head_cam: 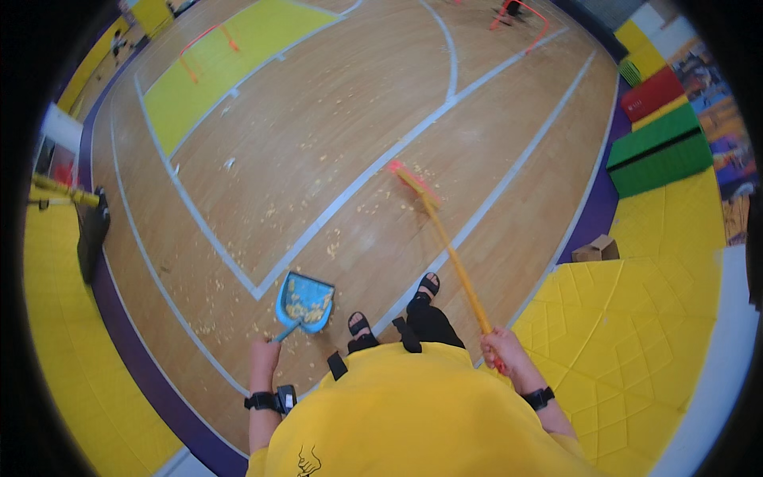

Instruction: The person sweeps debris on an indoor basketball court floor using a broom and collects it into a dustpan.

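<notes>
My left hand (264,356) grips the handle of a blue dustpan (325,322). Pale yellow scraps (305,310) lie inside its pan, which is low over the floor; whether it touches is not plain. With my right hand (499,349) I hold the lower end of a broom's orange handle (463,274). The broom's pink bristle head (424,188) is stretched out ahead of me, among more scattered scraps (372,208) on the wood-patterned floor (381,256). Both of my sandalled feet stand between the dustpan and the broom handle.
Yellow padding (620,346) borders the floor at right, with a cardboard box (596,248) and a green block (661,152). At left, a dark object (92,238) leans by the padding. Low arches, one a red arch (539,18), stand farther off. A person (117,45) is far left.
</notes>
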A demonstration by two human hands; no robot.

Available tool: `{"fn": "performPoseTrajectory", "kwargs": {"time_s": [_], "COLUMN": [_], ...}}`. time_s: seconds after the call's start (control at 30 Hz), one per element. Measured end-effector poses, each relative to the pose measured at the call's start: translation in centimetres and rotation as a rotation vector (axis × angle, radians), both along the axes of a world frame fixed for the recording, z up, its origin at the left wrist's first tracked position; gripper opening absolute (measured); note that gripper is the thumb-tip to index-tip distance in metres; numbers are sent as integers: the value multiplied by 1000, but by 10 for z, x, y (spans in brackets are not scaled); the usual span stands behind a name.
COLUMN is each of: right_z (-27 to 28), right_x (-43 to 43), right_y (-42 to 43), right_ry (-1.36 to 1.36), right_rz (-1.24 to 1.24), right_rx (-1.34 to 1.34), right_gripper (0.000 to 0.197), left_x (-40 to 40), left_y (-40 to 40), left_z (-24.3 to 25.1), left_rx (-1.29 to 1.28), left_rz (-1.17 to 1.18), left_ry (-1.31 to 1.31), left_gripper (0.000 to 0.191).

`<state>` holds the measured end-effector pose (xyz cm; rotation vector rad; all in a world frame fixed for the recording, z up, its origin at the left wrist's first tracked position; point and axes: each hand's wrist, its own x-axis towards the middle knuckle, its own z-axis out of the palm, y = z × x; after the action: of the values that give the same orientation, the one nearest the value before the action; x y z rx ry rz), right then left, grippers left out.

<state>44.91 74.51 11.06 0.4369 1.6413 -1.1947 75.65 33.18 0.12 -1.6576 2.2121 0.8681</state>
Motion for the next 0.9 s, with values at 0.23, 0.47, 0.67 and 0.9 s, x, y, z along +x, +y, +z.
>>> {"fn": "performPoseTrajectory", "kwargs": {"time_s": [0.23,0.47,0.67,0.9], "right_z": [-29,15,4,21], "right_x": [-134,-120,-137,-166], "right_y": [30,50,99,114], "right_ry": [106,25,143,-67], "right_rz": [9,449,447,229], "right_rx": [159,165,-258,-138], "right_gripper": [9,15,15,17], "left_x": [-127,-278,-371,-358], "left_y": [20,53,76,37], "left_z": [30,38,19,17], "left_rx": [-131,-117,-76,-78], "left_rz": [-173,-332,-491,-417], "left_ry": [-114,-168,-154,-167], "left_gripper": [29,34,33,34]}}
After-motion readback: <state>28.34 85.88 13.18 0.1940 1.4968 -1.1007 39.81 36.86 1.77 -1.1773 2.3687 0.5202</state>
